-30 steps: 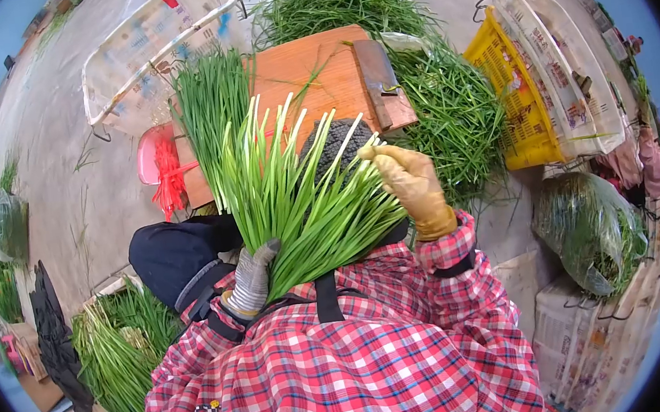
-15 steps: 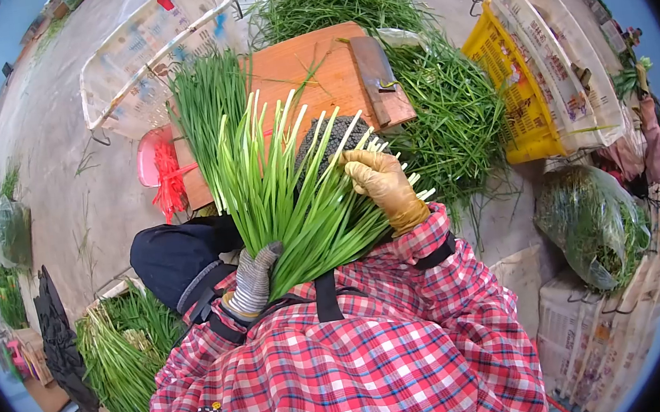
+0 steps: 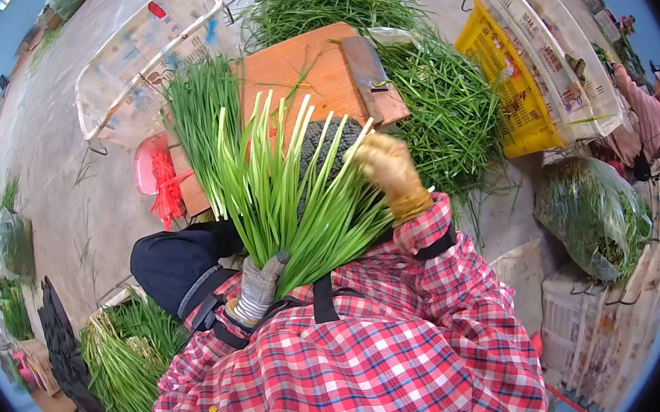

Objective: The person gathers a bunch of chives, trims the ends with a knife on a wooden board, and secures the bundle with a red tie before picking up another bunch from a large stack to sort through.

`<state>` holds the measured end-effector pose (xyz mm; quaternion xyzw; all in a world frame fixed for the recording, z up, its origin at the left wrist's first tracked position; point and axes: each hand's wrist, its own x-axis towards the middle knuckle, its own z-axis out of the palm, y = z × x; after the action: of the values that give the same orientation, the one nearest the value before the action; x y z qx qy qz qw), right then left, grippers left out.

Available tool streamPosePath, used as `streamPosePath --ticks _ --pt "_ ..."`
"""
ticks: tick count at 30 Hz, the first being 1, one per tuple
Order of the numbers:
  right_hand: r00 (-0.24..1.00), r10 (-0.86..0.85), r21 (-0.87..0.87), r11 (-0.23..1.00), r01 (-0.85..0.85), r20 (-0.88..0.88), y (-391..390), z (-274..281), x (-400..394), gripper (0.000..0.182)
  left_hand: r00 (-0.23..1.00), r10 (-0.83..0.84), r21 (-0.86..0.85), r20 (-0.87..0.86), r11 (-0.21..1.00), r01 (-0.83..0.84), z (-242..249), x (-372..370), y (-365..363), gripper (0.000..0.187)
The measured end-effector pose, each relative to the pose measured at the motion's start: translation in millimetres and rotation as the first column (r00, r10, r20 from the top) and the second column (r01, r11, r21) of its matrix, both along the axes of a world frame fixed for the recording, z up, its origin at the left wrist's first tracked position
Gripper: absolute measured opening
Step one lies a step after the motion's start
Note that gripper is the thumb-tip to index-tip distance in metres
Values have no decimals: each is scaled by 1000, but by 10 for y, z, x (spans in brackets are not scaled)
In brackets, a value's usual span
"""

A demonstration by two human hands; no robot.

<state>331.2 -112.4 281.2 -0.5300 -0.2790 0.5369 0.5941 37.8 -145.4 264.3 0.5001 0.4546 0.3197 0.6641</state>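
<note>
A fanned bunch of garlic chives (image 3: 297, 201) lies across my lap, pale cut ends pointing away and green leaves towards me. My left hand (image 3: 260, 286), in a grey striped knit glove, is closed around the leafy lower part. My right hand (image 3: 390, 169), in a tan rubber glove, is curled beside the pale ends at the bunch's right edge. Motion blurs its fingers, and whatever they hold cannot be made out. Just beyond the bunch stands an orange-brown wooden board (image 3: 295, 69), with a neat pile of chives (image 3: 205, 126) along its left side.
Loose chives (image 3: 440, 106) heap right of the board, and another heap (image 3: 332, 0) lies behind it. A white crate (image 3: 147, 72) stands left, a yellow crate (image 3: 505, 75) right. Red ties (image 3: 170, 192) hang from a pink container (image 3: 146, 165). More chives (image 3: 125, 356) fill a container at lower left.
My right hand has moved slightly right, away from the middle of the bunch, and is now blurred. The stalks at the right edge sit differently. My left hand keeps its hold.
</note>
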Motion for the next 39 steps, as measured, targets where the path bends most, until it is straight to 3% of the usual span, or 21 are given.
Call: streamPosePath --ticks 2,4,5,9,10,11,12,13,14,15,16,18,20,23,25,28,30,34,36,38,39 --pt "971 -240 119 963 240 -14 52 181 270 12 1000 -7 48 -31 999 9 -26 -17 6 29" --pt "962 -261 261 937 232 81 33 515 734 15 1000 9 -21 14 1000 -9 -58 -17 28 28" --pt "878 -418 384 869 311 233 44 687 948 19 997 38 -44 71 998 -35 -79 -7 26 28" --pt "550 -807 605 552 574 214 -127 1340 1912 19 998 14 -63 69 998 -10 -88 -20 62 28" --pt "547 -808 606 552 573 218 -140 1203 2209 19 999 3 -53 54 999 0 -61 -11 64 27" --pt "131 -733 651 660 375 668 -124 916 2515 22 999 -8 -41 37 999 10 -28 -3 64 26" --pt "-398 -449 558 800 221 800 -113 764 2666 28 999 -9 -40 40 999 11 16 22 48 26" --pt "-59 144 -92 847 524 988 -95 837 2412 45 997 19 -43 74 999 -15 65 68 28 26" --pt "121 452 -450 750 485 884 -52 877 2126 57 993 49 -46 111 998 -44 86 110 32 26" --pt "171 198 -236 942 240 965 -106 514 1974 62 992 53 -43 115 998 -49 78 107 48 26" --pt "457 50 -32 998 -46 888 -65 392 1635 62 999 -5 -6 48 1000 5 69 63 53 27" --pt "620 178 67 934 -350 764 22 211 1124 61 997 -61 28 -37 998 62 63 24 43 28" --pt "885 338 15 932 -361 322 40 36 754 57 993 -89 90 -73 991 95 91 36 52 29" --pt "902 338 -4 937 -350 269 169 -117 715 23 994 -86 34 -70 995 89 110 63 36 25" --pt "955 190 -82 981 -176 227 221 -35 697 19 996 -81 -7 -49 997 81 139 80 27 25" --pt "976 -56 -8 998 59 210 319 -74 1012 21 993 -114 -14 17 993 114 164 109 37 25" --pt "985 -119 122 987 104 124 339 41 1163 24 976 -203 -4 -82 979 203 197 92 60 25" --pt "985 -115 232 969 83 126 309 461 1298 25 978 -206 -17 -42 979 205 151 83 67 24" --pt "998 62 334 941 -54 -13 246 487 1536 26 978 -208 6 -27 978 208 112 82 71 24" --pt "963 87 -42 996 -79 256 340 480 1581 29 978 -210 26 -10 977 210 106 74 57 24" --pt "556 -4 69 993 -97 831 339 93 1717 32 971 -230 39 -56 972 233 132 74 69 24"
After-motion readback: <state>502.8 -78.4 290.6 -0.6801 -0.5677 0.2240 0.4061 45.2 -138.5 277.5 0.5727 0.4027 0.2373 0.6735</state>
